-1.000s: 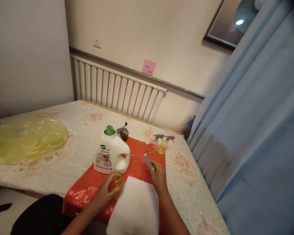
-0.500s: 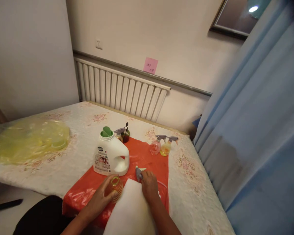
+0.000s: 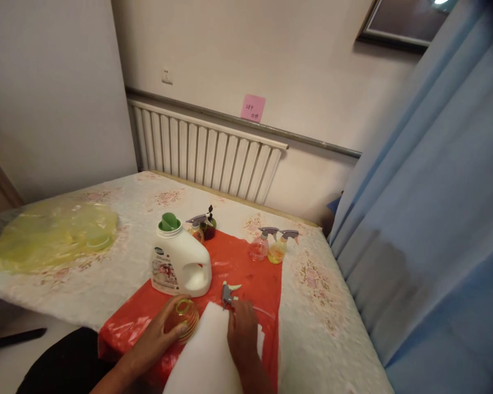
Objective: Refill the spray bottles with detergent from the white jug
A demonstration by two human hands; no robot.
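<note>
My left hand (image 3: 162, 331) is wrapped round the side of a small amber ribbed bottle (image 3: 188, 323), whose neck is uncapped. To its right my right hand (image 3: 244, 331) has its fingers bent at the edge of a white sheet (image 3: 207, 350), which looks like paper; the fingertips are partly hidden. Just beyond those fingers a grey and white trigger spray head (image 3: 229, 294) lies on the red plastic sheet (image 3: 246, 262), its thin clear tube (image 3: 265, 312) showing to the right. Behind the amber bottle stands a large white jug (image 3: 181, 260) with a green cap (image 3: 169, 221).
Pink (image 3: 258, 249) and yellow (image 3: 276, 251) spray bottles stand at the back right. An amber spray bottle (image 3: 196, 232) and a dark green bottle (image 3: 209, 227) stand behind the jug. A yellow plastic bag (image 3: 45, 235) lies left on the flowered tablecloth (image 3: 135, 213). Blue curtain (image 3: 427, 219) hangs right.
My right hand has drawn back from beside the trigger spray head, toward me along the white sheet. My left hand keeps the amber bottle. The view has shifted slightly.
</note>
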